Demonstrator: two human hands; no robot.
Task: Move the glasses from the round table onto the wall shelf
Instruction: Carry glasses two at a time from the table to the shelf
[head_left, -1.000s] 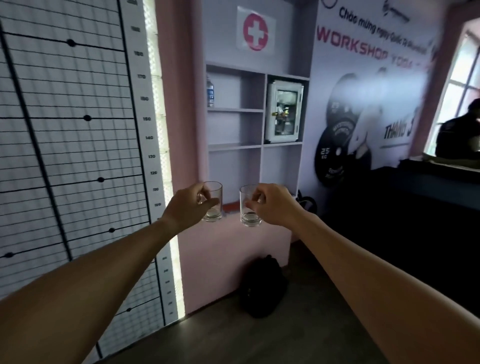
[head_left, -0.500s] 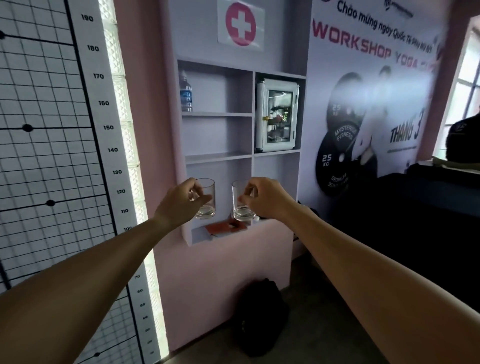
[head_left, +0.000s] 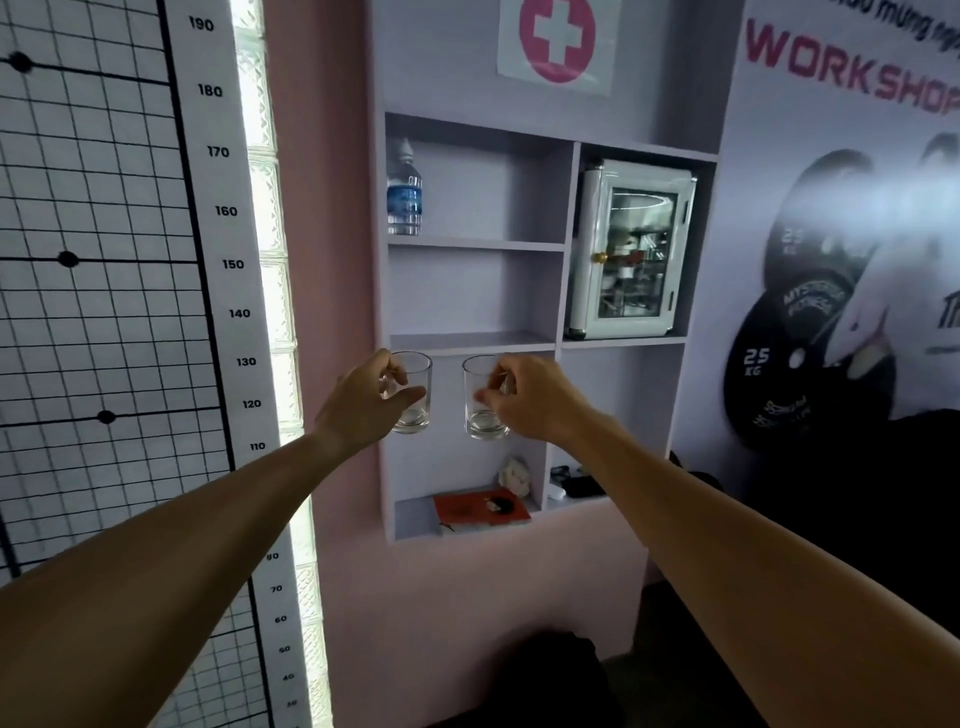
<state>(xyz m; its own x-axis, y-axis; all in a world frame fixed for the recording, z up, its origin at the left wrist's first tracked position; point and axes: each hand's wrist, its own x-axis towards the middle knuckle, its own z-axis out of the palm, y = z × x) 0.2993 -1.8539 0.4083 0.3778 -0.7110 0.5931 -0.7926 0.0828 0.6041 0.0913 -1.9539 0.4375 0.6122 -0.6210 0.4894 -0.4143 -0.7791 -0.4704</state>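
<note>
We hold both arms out toward the wall shelf (head_left: 470, 340). Our left hand (head_left: 363, 402) grips the left glass (head_left: 413, 392), thumb curled across its front and fingers behind. Our right hand (head_left: 530, 397) pinches the right glass (head_left: 480, 397) from its right side, thumb and fingertips on the wall. Both glasses are upright, held in the air side by side with a gap between them, in front of the lower-left compartment, rims just below the middle board's front edge. That board is bare. On the compartment floor below lie a red book (head_left: 480, 509) and a pale crumpled object (head_left: 514, 475). A water bottle (head_left: 404, 189) stands in the top-left compartment, against its left wall.
</note>
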